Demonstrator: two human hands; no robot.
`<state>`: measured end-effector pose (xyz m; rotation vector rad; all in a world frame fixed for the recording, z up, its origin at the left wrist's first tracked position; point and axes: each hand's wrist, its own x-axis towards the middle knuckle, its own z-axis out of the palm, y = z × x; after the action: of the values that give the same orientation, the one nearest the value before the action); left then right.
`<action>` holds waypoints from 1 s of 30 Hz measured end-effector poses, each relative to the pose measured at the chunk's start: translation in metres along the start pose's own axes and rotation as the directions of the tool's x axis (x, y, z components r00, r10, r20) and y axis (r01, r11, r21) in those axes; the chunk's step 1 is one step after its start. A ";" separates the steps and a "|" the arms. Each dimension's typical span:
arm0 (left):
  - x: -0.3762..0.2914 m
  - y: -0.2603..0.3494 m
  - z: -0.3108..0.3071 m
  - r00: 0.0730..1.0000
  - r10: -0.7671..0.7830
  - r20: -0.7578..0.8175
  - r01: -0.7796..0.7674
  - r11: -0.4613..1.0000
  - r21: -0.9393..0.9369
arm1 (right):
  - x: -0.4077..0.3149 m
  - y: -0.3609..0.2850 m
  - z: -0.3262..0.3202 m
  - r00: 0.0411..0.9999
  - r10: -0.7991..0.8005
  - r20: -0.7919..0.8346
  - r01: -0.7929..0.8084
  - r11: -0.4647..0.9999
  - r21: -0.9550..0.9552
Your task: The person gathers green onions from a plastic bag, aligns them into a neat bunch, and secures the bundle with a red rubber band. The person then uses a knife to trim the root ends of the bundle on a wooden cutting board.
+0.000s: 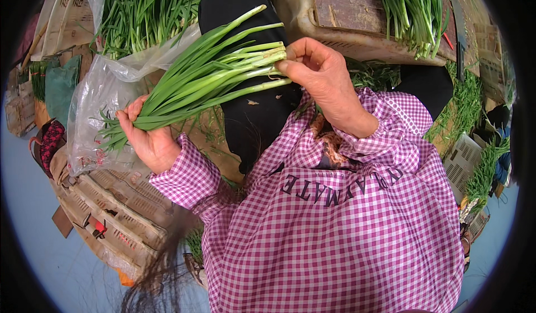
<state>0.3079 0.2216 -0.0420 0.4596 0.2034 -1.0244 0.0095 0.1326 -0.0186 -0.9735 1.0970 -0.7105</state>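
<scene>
A loose bunch of garlic chives (209, 70) stretches between my two hands over my dark-trousered leg. My left hand (150, 137) is closed around the green leafy end, and some leaf tips stick out past the fingers. At the pale stem end, my right hand (324, 76) pinches a stem or a bit of sheath between thumb and fingers. Several stems fan apart there, a few of them away from the rest. Small pale scraps lie on the trouser leg below the stems.
A large pile of chives (142, 15) lies on a clear plastic bag (104, 116) at upper left. On an upturned crate with a worn board (347, 3) rest another chive bunch (414, 15) and a knife (459, 40). Leaf trimmings (465, 99) cover the floor at right; stacked crates (117, 204) stand left.
</scene>
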 end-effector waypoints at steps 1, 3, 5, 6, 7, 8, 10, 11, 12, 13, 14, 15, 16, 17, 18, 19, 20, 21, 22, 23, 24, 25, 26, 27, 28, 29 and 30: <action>0.000 0.001 0.000 1.000 -0.008 0.019 0.008 1.000 -0.002 | -0.001 0.001 -0.002 0.999 0.011 0.032 -0.014 0.997 0.072; 0.001 0.004 0.000 1.000 -0.023 0.015 0.024 0.999 -0.036 | -0.005 0.000 -0.009 0.998 0.060 0.021 -0.063 0.979 0.194; -0.001 0.005 0.000 0.997 -0.042 0.063 0.045 0.998 -0.037 | -0.010 -0.003 -0.016 0.998 0.067 -0.020 -0.057 0.943 0.328; -0.001 0.006 0.000 0.996 -0.057 0.064 0.060 0.997 -0.049 | -0.012 -0.005 -0.019 0.999 -0.008 -0.044 0.019 0.967 0.253; -0.002 0.006 0.000 0.997 -0.053 0.060 0.055 0.998 -0.037 | -0.016 -0.006 -0.020 0.997 -0.069 -0.046 0.075 0.985 0.153; -0.002 0.005 0.001 0.997 -0.048 0.057 0.050 0.998 -0.025 | -0.020 -0.007 -0.020 0.992 -0.107 -0.064 0.110 0.993 0.040; -0.003 0.005 0.002 0.997 -0.041 0.061 0.042 0.999 -0.019 | -0.023 -0.007 -0.016 0.976 -0.202 -0.082 0.184 0.965 -0.187; -0.002 0.004 0.003 0.997 -0.041 0.067 0.042 0.999 -0.023 | -0.022 -0.006 -0.012 0.928 -0.368 -0.052 0.335 0.890 -0.309; -0.003 0.004 0.004 0.997 -0.042 0.071 0.044 0.999 -0.027 | -0.019 -0.004 -0.008 0.891 -0.452 -0.025 0.407 0.824 -0.395; -0.003 0.004 0.004 0.998 -0.017 0.058 0.017 1.000 0.005 | -0.016 -0.002 -0.005 0.854 -0.520 0.015 0.462 0.744 -0.483; -0.003 0.003 0.005 0.999 0.009 0.046 -0.011 0.999 0.036 | -0.012 -0.001 -0.003 0.800 -0.599 0.046 0.502 0.625 -0.597; -0.004 0.003 0.005 0.999 0.036 0.036 -0.038 0.997 0.068 | -0.009 0.000 -0.002 0.736 -0.673 0.070 0.550 0.533 -0.643; -0.005 0.003 0.005 0.999 0.032 0.040 -0.035 0.998 0.059 | -0.005 0.000 -0.001 0.674 -0.731 0.106 0.580 0.435 -0.688; -0.006 0.003 0.006 0.999 0.029 0.043 -0.031 0.998 0.050 | -0.003 0.000 -0.001 0.622 -0.771 0.137 0.589 0.345 -0.730; -0.007 0.003 0.006 0.999 0.025 0.046 -0.027 0.999 0.041 | -0.002 0.000 0.000 0.573 -0.803 0.164 0.588 0.263 -0.765; -0.008 0.002 0.007 0.999 0.025 0.048 -0.027 0.999 0.039 | -0.001 -0.001 0.000 0.551 -0.815 0.180 0.584 0.223 -0.780; -0.008 0.002 0.007 0.998 0.025 0.049 -0.027 0.999 0.036 | -0.001 -0.002 0.000 0.530 -0.824 0.198 0.580 0.183 -0.794; -0.009 0.001 0.007 0.998 0.026 0.050 -0.028 0.999 0.033 | -0.001 -0.003 0.000 0.496 -0.842 0.211 0.583 0.143 -0.800; -0.009 0.001 0.008 0.999 0.025 0.044 -0.026 0.999 0.019 | -0.003 -0.004 0.000 0.485 -0.847 0.217 0.593 0.137 -0.793; -0.009 0.001 0.009 0.999 0.025 0.037 -0.025 1.000 0.004 | -0.003 -0.004 0.001 0.461 -0.860 0.216 0.612 0.132 -0.779; -0.009 0.000 0.010 0.999 -0.003 0.037 0.004 1.000 -0.028 | -0.003 -0.005 0.002 0.438 -0.873 0.214 0.630 0.128 -0.766; -0.009 -0.001 0.011 0.999 0.039 0.030 -0.039 0.999 0.019 | -0.002 -0.004 0.003 0.414 -0.886 0.210 0.645 0.123 -0.754; -0.009 -0.002 0.012 0.998 0.055 0.033 -0.056 0.997 0.047 | -0.001 -0.004 0.004 0.411 -0.879 0.240 0.639 0.091 -0.764; -0.010 -0.003 0.012 0.997 0.070 0.036 -0.073 0.995 0.074 | 0.001 -0.002 0.004 0.406 -0.877 0.256 0.643 0.075 -0.762; -0.010 -0.004 0.013 0.996 0.077 0.038 -0.079 0.994 0.077 | 0.006 -0.001 0.005 0.382 -0.880 0.282 0.645 0.036 -0.763; -0.011 -0.006 0.013 0.995 0.086 0.041 -0.089 0.993 0.082 | 0.009 0.000 0.006 0.364 -0.878 0.310 0.651 0.001 -0.759; -0.012 -0.007 0.014 0.994 0.099 0.043 -0.102 0.991 0.090 | 0.012 0.001 0.006 0.363 -0.872 0.328 0.661 -0.007 -0.751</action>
<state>0.2951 0.2212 -0.0277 0.5285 0.0982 -0.9455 0.0192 0.1248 -0.0235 -2.5608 0.9850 -1.3152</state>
